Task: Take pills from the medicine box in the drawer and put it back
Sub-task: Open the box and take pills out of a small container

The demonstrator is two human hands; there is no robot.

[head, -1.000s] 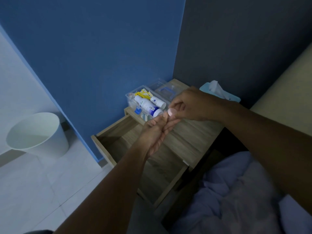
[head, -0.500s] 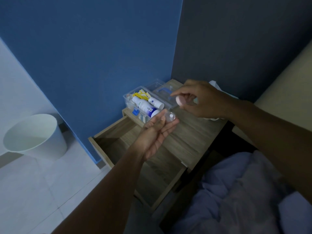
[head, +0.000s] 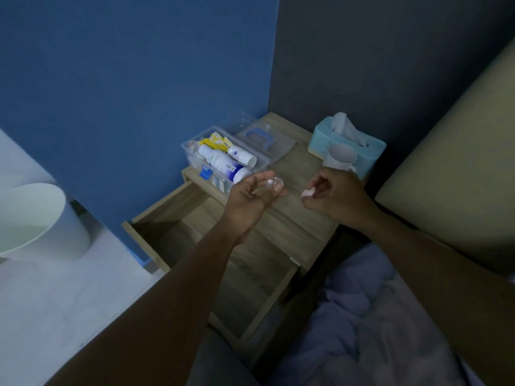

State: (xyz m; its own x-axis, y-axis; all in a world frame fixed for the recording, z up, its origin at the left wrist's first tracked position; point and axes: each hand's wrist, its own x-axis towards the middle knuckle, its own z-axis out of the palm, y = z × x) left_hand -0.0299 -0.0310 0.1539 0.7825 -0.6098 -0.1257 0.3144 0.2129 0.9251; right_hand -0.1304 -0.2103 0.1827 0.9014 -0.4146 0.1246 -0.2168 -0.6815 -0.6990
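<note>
Two hands have moved apart: left hand (head: 252, 197) holds the open pill bottle (head: 274, 184), right hand (head: 333, 195) pinches its pink cap (head: 308, 193); pills can come out.

No text can be read anywhere. The white bottle (head: 223, 163) lying in the clear medicine box (head: 223, 157) carries green and blue printing and what may be a barcode, too dim and small to make out. The yellow packet (head: 216, 141) beside it shows markings, equally illegible.
</note>
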